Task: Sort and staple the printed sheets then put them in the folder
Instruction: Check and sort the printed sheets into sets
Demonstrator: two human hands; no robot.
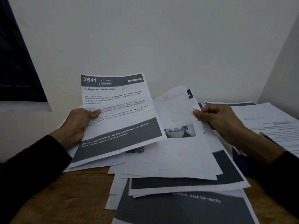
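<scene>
A white printed sheet with a dark grey header band reading "2641 Kitchen, Refrigerator Restocking" (pixel 119 113) is held up over the desk, its long axis tilted up and away, leaning slightly right. The left hand (pixel 79 125) pinches its left edge, thumb on top. Just beside it to the right, overlapping underneath, a second white sheet with a small photo (pixel 178 120) is pinched at its right edge by the right hand (pixel 216 120). Both sheets meet between the hands, so bringing them together likely means closing inward. Below lies a loose pile of printed pages (pixel 178 180) on a brown wooden table (pixel 68 196).
</scene>
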